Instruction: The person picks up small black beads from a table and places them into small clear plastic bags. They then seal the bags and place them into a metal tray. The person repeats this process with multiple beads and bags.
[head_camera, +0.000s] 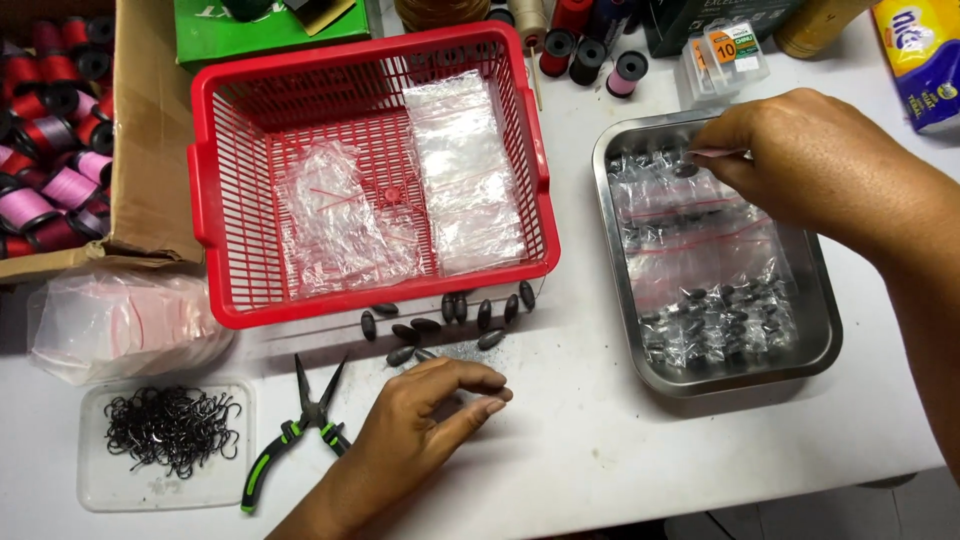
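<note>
Several filled clear plastic bags lie in the rectangular steel tray (820, 330) under the right hand (800, 165); about a dozen dark oval lead sinkers (450, 320) remain loose on the white surface just beyond the left hand (420, 430). Left fingers (480, 395) curl, apparently pinching sinkers; right fingers grasp a bag's top edge (715, 153).

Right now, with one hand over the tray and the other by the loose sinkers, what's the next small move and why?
Probably let the right hand release its small bag into the metal tray, where filled bags already lie. Left hand rests beside the loose sinkers.
</note>
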